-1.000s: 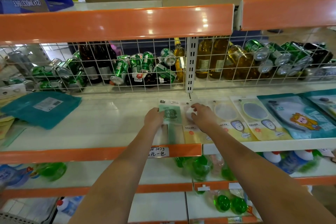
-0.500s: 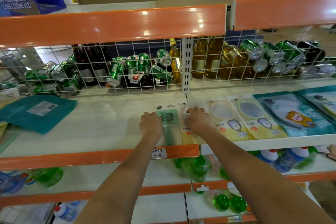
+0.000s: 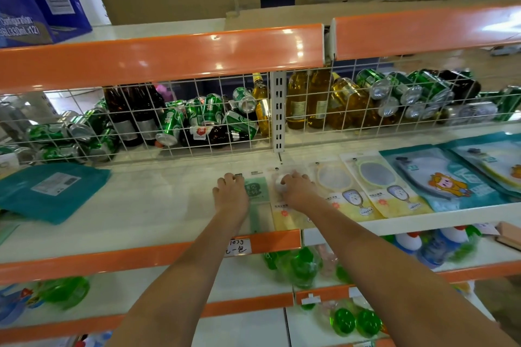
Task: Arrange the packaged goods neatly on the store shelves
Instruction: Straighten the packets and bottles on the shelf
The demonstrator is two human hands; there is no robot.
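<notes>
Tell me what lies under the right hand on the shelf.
The right hand rests on a yellow packet, fingers over its round white window. The packet's upper print is covered.

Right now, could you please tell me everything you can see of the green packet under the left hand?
The green packet is a flat, glossy pouch, plastic by its look, with a pale green printed panel bearing darker lettering, a clear header strip above and a see-through lower part. It lies flat on the white shelf, long side running front to back. The left hand rests on its left edge, and a yellow packet lies along its right side.
</notes>
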